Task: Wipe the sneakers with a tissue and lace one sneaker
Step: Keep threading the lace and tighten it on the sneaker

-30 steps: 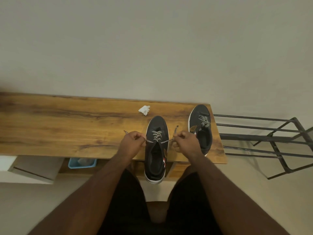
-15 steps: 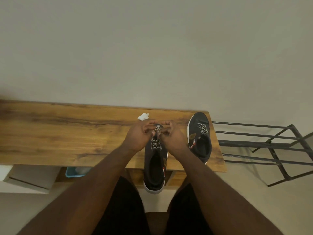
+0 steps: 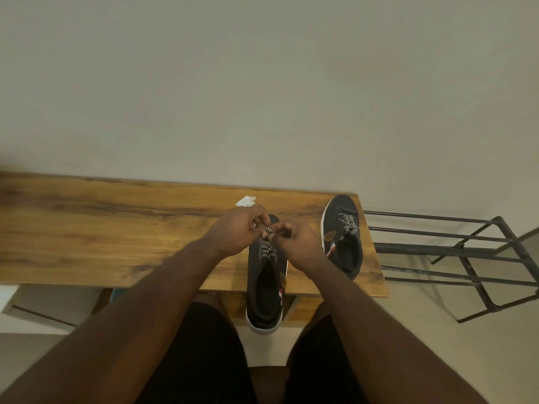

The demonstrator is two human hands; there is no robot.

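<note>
My left hand (image 3: 237, 232) and right hand (image 3: 300, 243) meet above the sneaker (image 3: 266, 282), forearms converging. Both sets of fingers curl, pinching its lace (image 3: 267, 232).

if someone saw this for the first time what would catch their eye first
Most likely the two hands meeting at the middle of the wooden bench: the left hand and right hand both pinch the black-and-white lace over the near sneaker, whose heel hangs past the front edge. Next come the second sneaker at the bench's right end and the crumpled tissue behind the hands.

No legible text anywhere — (sneaker tags too blurred)
</note>
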